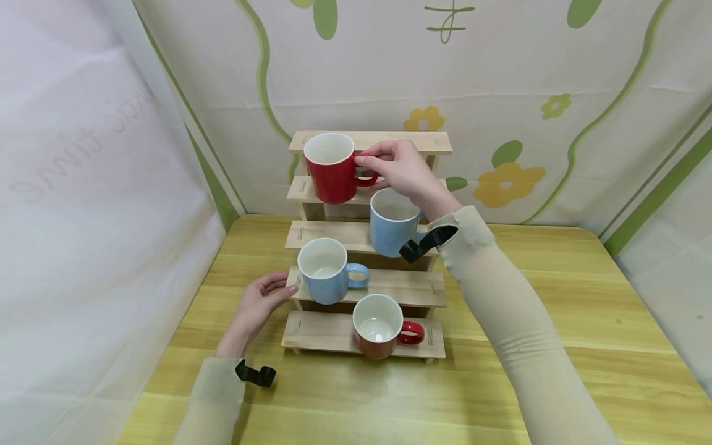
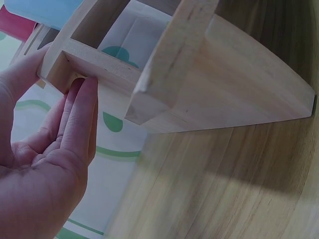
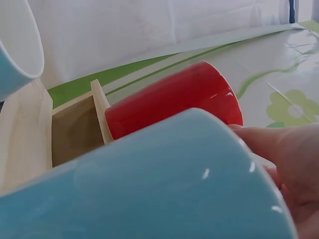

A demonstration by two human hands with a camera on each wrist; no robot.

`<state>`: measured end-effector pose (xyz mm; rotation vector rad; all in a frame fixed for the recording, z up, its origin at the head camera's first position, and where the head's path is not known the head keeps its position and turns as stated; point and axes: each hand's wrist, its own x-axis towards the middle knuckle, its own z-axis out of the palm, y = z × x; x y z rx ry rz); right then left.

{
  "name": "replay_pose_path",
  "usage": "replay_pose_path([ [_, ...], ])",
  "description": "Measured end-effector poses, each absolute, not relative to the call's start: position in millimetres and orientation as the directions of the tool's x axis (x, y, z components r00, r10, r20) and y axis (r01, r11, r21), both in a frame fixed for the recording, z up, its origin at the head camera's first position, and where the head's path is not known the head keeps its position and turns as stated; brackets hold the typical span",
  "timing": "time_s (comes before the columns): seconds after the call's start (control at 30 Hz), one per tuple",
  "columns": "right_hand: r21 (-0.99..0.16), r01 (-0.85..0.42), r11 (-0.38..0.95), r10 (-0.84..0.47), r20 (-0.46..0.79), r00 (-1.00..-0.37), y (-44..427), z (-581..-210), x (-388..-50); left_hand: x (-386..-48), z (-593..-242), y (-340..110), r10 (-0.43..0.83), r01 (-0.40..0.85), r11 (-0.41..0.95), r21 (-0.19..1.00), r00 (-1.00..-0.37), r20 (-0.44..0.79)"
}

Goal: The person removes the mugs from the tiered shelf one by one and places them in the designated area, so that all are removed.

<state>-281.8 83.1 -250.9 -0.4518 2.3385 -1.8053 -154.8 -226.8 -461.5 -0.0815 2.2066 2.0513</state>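
On the second shelf from the top of a tiered wooden rack (image 1: 361,235) stands a red mug (image 1: 332,179), white inside. My right hand (image 1: 402,168) pinches its handle between thumb and fingers; in the right wrist view a near blue mug (image 3: 149,184) hides part of that grip. That blue mug (image 1: 389,232) sits on the middle shelf, under my right wrist. My left hand (image 1: 261,303) grips the left end of the fourth shelf, thumb on top and fingers below, as the left wrist view shows. Beside its thumb stands another blue mug (image 1: 324,278), handle to the right.
A second red mug (image 1: 377,337) with a red handle rests on the lowest shelf. The rack stands on a wood-grain table (image 1: 556,296), against a white cloth backdrop (image 1: 356,74) with green and orange flower prints. Another white cloth (image 1: 100,185) hangs at the left.
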Motion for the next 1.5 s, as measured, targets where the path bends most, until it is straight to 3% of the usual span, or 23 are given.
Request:
replay_pose_path([
  [0.6, -0.973, -0.23, 0.027, -0.221, 0.218, -0.951, 113, -225, -271, -155, -462, -225, 0.054, -0.129, 0.079, 0.989, -0.99, -0.133],
  [0.9, -0.97, -0.24, -0.028, -0.153, 0.242, -0.958, 152, -214, -259, -156, -462, -225, 0.055, -0.129, 0.072, 0.989, -0.99, -0.133],
  [1.5, -0.964, -0.254, -0.08, 0.015, 0.253, -0.967, 243, -229, -233, -151, -460, -225, 0.043, -0.106, 0.063, 0.992, -0.993, -0.109],
])
